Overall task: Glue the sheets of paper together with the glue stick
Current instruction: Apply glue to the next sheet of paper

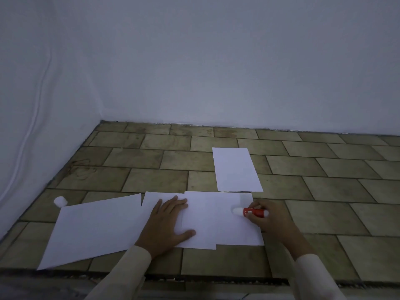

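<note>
Two overlapped sheets (pixel 212 221) lying on the floor (pixel 324 191). Head view: left hand (pixel 168 221) pressing them flat, fingers (pixel 173 204) straight, slightly spread. Right hand (pixel 268 221) pinching the glue stick (pixel 253 212), tip touching paper between both hands' fingers. Spreading glue, likely; next, laying the far sheet (pixel 236 169), beyond the right fingers, onto that edge.

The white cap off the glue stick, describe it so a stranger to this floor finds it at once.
Look where the tiled floor meets the left wall. The white cap sits there, just past the far left corner of the leftmost sheet. Unlike the flat sheets, it is small and rounded.
</note>
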